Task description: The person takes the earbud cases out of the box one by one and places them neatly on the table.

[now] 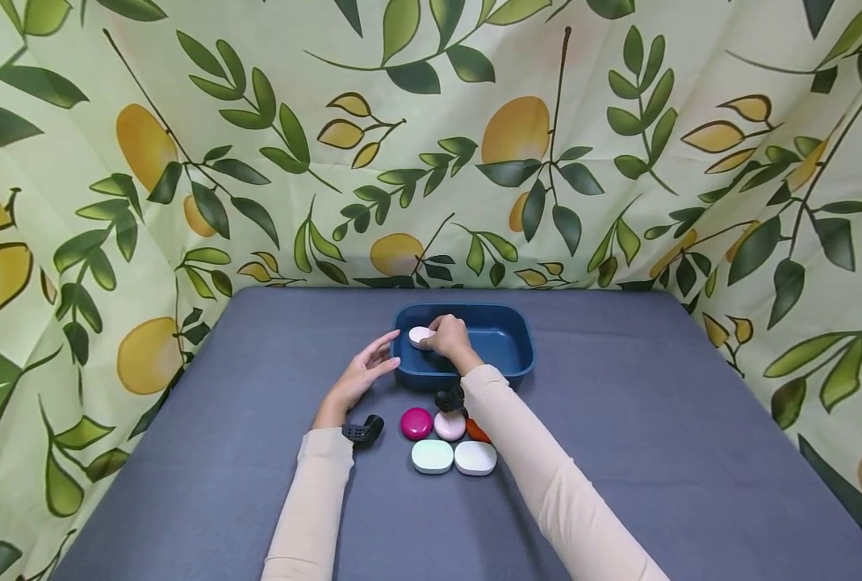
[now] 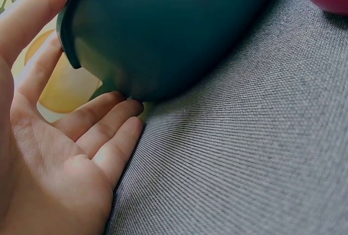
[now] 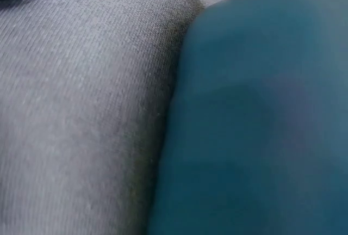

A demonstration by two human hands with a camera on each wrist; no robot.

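A blue plastic basin (image 1: 507,343) stands on the grey cloth. Inside its left part, my right hand (image 1: 451,337) pinches a pale oval soap bar (image 1: 420,336) between thumb and fingers. My left hand (image 1: 361,373) is at the basin's left end, its fingers spread. In the left wrist view, the left fingertips (image 2: 135,127) lie by the base of the basin (image 2: 163,28), the thumb and forefinger reaching up to its rim. The right wrist view shows mostly the basin's outer wall (image 3: 255,121); the right hand is hidden there.
In front of the basin lie several soap bars: a magenta round one (image 1: 416,424), a pale pink round one (image 1: 449,425), an orange one (image 1: 477,431) partly under the right sleeve, a mint oval (image 1: 433,457) and a white oval (image 1: 475,458). A leaf-patterned curtain (image 1: 431,121) hangs behind.
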